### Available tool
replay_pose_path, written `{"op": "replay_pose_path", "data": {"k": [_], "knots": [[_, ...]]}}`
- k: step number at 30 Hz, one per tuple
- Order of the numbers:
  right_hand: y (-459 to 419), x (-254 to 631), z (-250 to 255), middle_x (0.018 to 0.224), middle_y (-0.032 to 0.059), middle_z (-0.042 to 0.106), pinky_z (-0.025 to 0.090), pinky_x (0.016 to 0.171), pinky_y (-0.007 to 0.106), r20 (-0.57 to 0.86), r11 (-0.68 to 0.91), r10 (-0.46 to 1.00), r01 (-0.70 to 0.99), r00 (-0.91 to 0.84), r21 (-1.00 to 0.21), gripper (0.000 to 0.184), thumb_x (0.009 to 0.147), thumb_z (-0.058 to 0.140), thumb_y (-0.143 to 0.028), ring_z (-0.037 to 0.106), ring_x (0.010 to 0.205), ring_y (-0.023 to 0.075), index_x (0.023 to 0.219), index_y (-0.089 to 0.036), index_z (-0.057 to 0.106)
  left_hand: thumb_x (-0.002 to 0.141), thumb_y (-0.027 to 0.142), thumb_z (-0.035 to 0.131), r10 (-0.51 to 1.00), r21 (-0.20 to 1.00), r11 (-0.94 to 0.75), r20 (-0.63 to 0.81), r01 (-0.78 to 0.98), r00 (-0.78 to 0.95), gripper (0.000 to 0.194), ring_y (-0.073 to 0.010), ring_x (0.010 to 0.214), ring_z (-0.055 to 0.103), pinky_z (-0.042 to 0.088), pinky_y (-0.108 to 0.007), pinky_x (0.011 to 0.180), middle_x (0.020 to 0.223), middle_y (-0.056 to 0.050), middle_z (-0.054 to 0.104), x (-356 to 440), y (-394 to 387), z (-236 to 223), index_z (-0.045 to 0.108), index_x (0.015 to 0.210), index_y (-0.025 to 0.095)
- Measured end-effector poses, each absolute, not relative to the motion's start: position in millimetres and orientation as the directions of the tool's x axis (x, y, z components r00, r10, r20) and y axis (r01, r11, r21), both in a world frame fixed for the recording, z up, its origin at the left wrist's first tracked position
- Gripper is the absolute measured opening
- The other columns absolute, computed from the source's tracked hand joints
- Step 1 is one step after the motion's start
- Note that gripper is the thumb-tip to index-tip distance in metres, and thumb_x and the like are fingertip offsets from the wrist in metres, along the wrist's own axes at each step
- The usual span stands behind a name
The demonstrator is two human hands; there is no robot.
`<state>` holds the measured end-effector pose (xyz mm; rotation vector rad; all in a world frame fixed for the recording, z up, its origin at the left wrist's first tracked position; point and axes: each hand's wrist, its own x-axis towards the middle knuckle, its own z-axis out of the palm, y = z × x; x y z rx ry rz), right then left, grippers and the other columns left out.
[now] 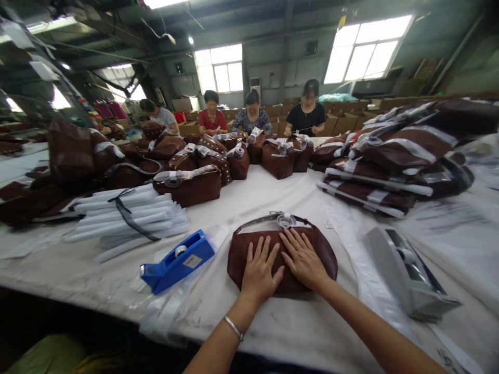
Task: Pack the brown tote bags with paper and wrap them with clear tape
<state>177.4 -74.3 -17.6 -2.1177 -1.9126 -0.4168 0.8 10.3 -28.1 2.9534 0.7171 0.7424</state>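
A dark brown leather handbag [241, 254] lies flat on the white-covered table in front of me. Its strap arches along the top edge, and a roll of clear wrapping [286, 221] sits around the hardware there. My left hand [260, 267] rests on the bag's front, fingers stretched and pointing away from me. Beside it, my right hand [303, 255] also lies flat on the leather, its fingers angled to the left. Neither hand grips anything. A blue tape dispenser [177, 262] stands left of the bag, and a grey tape dispenser [409, 275] is on the right.
A tied bundle of white foam tubes [132, 218] lies at the left. Several brown bags [191, 184] stand across the table's far side, with more bags stacked flat [397, 156] at the right. Several people sit opposite, one in a black shirt [306, 118].
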Motion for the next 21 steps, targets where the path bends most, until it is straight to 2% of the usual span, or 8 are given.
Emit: {"op": "replay_pose_path", "data": {"k": [3,7,10,14,16,18,21], "knots": [[-80,187,-24,0.161,0.0068,0.03,0.027,0.119,0.055,0.396,-0.117,0.912,0.993,0.102,0.012,0.055,0.101,0.045,-0.041,0.025,0.149,0.0296,0.153,-0.024,0.037,0.095,0.053,0.052,0.433,0.124,-0.895,0.466,0.428,0.771,0.065,-0.0313,0.151,0.02,0.025,-0.06,0.119,0.165,-0.006,0.018,-2,10,-26,0.032,0.153,0.032],[-96,193,-32,0.161,0.0098,0.029,0.03,0.118,0.054,0.519,-0.126,0.847,0.992,0.113,-0.01,0.056,0.101,0.044,-0.035,0.023,0.149,0.0306,0.154,-0.019,0.034,0.094,0.058,0.051,0.34,0.073,-0.932,0.518,0.355,0.785,0.063,-0.0301,0.15,0.023,0.022,-0.06,0.12,0.164,-0.005,0.022,-6,7,-32,0.036,0.151,0.035],[-115,186,-41,0.158,0.0086,0.037,0.037,0.116,0.05,0.546,-0.043,0.837,0.999,0.045,-0.017,0.053,0.101,0.043,-0.031,0.03,0.147,0.0294,0.152,-0.019,0.037,0.097,0.053,0.05,0.297,0.016,-0.939,0.543,0.345,0.785,0.058,-0.0275,0.15,0.025,0.02,-0.058,0.121,0.163,-0.004,0.027,-10,2,-38,0.038,0.15,0.034],[-143,163,-44,0.151,0.0087,0.048,0.048,0.106,0.055,0.585,0.028,0.811,0.998,0.016,-0.065,0.049,0.099,0.044,-0.035,0.043,0.139,0.034,0.146,-0.022,0.048,0.099,0.046,0.047,0.316,-0.002,-0.926,0.541,0.377,0.779,0.054,-0.0268,0.15,0.023,0.018,-0.056,0.122,0.163,-0.004,0.024,-16,-2,-38,0.036,0.151,0.034],[-147,151,-35,0.139,0.0057,0.06,0.056,0.098,0.049,0.613,0.141,0.789,0.983,-0.037,-0.122,0.043,0.098,0.049,-0.037,0.058,0.126,0.0315,0.139,-0.028,0.055,0.1,0.045,0.044,0.321,0.011,-0.928,0.532,0.373,0.784,0.053,-0.0266,0.151,0.023,0.019,-0.056,0.121,0.164,-0.003,0.023,-17,-3,-36,0.034,0.152,0.035],[-134,137,-15,0.126,0.0026,0.069,0.061,0.09,0.041,0.624,0.258,0.779,0.938,-0.062,-0.23,0.038,0.097,0.053,-0.036,0.068,0.11,0.0263,0.134,-0.033,0.06,0.101,0.045,0.041,0.339,0.042,-0.926,0.526,0.374,0.78,0.054,-0.0264,0.15,0.023,0.022,-0.056,0.121,0.163,-0.002,0.024,-17,-3,-36,0.033,0.152,0.034],[-74,108,30,0.124,0.0023,0.07,0.061,0.09,0.035,0.584,0.331,0.812,0.829,-0.007,-0.45,0.034,0.097,0.054,-0.035,0.07,0.107,0.0231,0.13,-0.032,0.063,0.1,0.044,0.041,0.352,0.094,-0.929,0.525,0.358,0.775,0.055,-0.0258,0.146,0.032,0.028,-0.052,0.12,0.157,-0.004,0.039,-15,-1,-41,0.037,0.151,0.026]]}}
